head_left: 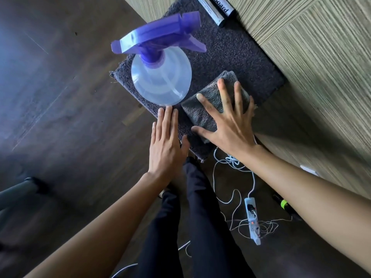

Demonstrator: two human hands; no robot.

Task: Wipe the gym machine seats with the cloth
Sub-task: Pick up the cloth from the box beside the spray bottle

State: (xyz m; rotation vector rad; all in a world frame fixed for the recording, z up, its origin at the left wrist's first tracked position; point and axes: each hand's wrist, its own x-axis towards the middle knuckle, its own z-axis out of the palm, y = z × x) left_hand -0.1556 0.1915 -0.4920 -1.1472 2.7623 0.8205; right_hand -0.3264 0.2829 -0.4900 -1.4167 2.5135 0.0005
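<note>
A folded grey cloth (208, 105) lies on a dark carpeted surface (236, 55), beside a clear spray bottle (160, 83) with a purple trigger head. My right hand (230, 121) lies flat on the cloth with its fingers spread wide. My left hand (166, 141) rests on the carpeted surface just in front of the bottle, fingers straight and together, fingertips near the bottle's base. No gym machine seat can be told apart in this view.
Dark wood floor spreads to the left. A light striped wall panel (321, 67) runs along the right. A white power strip (253, 219) with tangled white cables lies on the floor by my legs. A black-and-white marker (218, 9) lies at the top.
</note>
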